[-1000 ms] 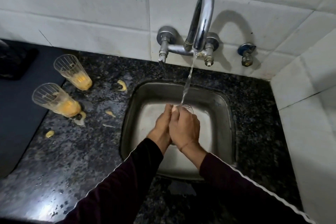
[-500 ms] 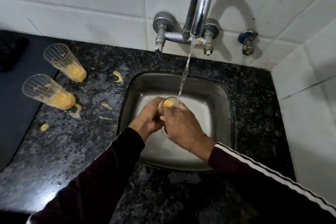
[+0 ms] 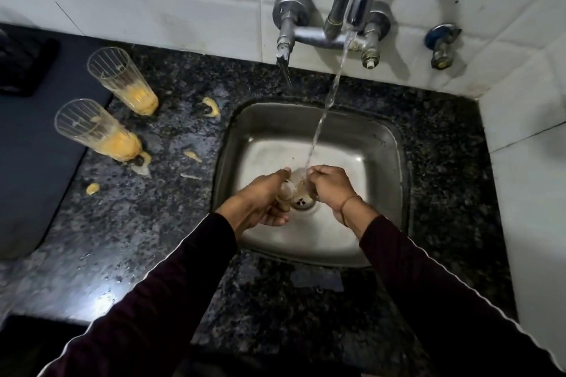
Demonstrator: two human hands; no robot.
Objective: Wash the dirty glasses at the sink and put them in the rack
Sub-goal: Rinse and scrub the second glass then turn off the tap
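Observation:
A clear glass (image 3: 298,182) is held low in the steel sink (image 3: 382,144), right above the drain, under the running water. My left hand (image 3: 260,202) grips one end and my right hand (image 3: 329,185) grips the other; most of the glass is hidden by fingers. Two more ribbed glasses with yellow residue lie tipped on the dark granite counter at the left, one farther back (image 3: 122,81) and one nearer (image 3: 95,131).
A chrome wall tap (image 3: 352,3) pours a thin stream into the sink. Yellow blobs of spill (image 3: 211,107) dot the counter between glasses and sink. A dark mat (image 3: 33,144) lies at the far left, white tiled walls at the back and right.
My hands moved apart and lower in the sink, down over the drain. The yellow residue seen inside the glass half a second ago no longer shows. The camera came closer.

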